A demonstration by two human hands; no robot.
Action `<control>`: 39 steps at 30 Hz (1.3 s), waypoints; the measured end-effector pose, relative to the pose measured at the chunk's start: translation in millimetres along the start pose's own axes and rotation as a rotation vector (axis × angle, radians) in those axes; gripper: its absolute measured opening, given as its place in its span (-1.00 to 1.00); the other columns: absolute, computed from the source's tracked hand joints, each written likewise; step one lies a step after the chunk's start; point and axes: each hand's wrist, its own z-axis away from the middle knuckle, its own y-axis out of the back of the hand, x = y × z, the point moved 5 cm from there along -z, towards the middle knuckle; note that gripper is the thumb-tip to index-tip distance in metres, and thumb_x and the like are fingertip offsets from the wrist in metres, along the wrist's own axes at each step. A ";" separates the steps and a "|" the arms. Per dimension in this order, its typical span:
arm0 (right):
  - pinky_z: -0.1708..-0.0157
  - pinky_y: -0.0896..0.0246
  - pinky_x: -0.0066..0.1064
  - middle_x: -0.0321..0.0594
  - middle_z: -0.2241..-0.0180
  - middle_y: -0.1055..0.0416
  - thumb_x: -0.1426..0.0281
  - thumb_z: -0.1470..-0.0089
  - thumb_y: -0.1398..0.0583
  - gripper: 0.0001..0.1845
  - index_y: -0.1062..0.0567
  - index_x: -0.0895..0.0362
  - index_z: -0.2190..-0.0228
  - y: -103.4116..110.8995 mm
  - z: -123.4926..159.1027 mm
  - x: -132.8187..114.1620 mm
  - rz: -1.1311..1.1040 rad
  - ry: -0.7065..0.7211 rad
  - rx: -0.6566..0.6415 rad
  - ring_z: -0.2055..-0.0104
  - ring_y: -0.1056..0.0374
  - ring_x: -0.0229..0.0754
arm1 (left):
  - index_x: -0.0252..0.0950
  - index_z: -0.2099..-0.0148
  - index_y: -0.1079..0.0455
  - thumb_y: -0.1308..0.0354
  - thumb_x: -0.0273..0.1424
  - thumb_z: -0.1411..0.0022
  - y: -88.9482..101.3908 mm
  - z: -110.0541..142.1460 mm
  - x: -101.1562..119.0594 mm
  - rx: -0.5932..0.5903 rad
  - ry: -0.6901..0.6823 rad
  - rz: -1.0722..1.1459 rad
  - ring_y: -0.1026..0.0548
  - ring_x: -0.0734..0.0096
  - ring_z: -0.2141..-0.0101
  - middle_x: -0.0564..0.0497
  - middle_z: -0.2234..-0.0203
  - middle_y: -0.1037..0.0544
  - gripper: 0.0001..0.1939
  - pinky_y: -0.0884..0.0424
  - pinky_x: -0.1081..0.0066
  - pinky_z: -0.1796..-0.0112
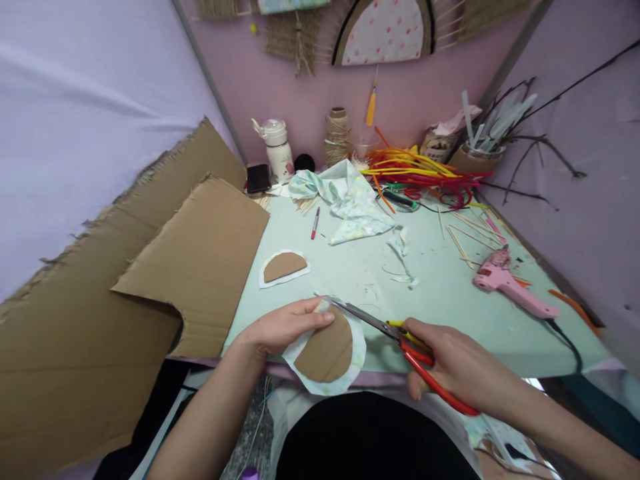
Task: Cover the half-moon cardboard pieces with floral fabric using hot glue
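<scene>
My left hand (295, 325) pinches a cardboard half-circle (327, 350) by its upper left, thumb on top. Pale floral fabric (357, 357) sticks out around the cardboard as a border. Red-handled scissors (417, 363) are in my right hand (450, 363), its fingers wrapped around the handles. Their blades reach left to the fabric's top edge, close to my left fingers. Farther back on the table lies a smaller cardboard half-circle (285, 267) on a white-edged backing. Thin fabric scraps (400, 253) lie beyond the scissors.
Large cardboard sheets (200, 260) lean over the table's left side. A pink glue gun (513, 287) with a cord lies at right, near thin wooden sticks (465, 243). Crumpled floral fabric (355, 203), a red marker (315, 223), a white bottle (277, 150) and coloured strands (420, 167) are farther back.
</scene>
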 end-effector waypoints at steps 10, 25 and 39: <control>0.50 -0.04 -0.45 -0.42 0.59 -0.51 0.49 0.17 -0.14 -0.76 -0.13 0.03 0.51 1.2 0.1 -3.0 0.048 0.000 0.032 0.52 -0.30 -0.19 | -0.32 0.15 -0.40 -0.18 -0.21 -0.16 -1.8 -1.0 -3.0 -0.030 0.017 -0.062 -0.39 0.34 0.24 -0.03 0.25 -0.49 -0.70 -0.24 0.39 0.19; 0.51 -0.03 -0.47 -0.40 0.62 -0.43 0.40 0.13 -0.11 -0.80 -0.12 0.05 0.57 1.1 -8.2 1.1 -0.248 -0.066 0.096 0.55 -0.24 -0.25 | -0.29 0.02 -0.41 -0.36 -0.32 0.04 12.9 3.6 1.8 -0.006 -0.055 0.049 -0.46 0.29 0.20 -0.05 0.21 -0.54 -0.51 -0.35 0.37 0.19; 0.61 0.11 -0.48 -0.43 0.65 -0.04 -0.11 0.10 -0.09 -0.49 -0.19 0.08 0.59 -31.4 -45.1 -18.5 -0.616 0.131 0.388 0.60 0.07 -0.34 | -0.35 -0.07 -0.37 -0.01 -0.45 -0.28 -5.2 -25.4 33.3 0.471 -0.540 1.145 -0.58 0.29 0.26 -0.11 0.27 -0.63 -0.66 -0.48 0.30 0.19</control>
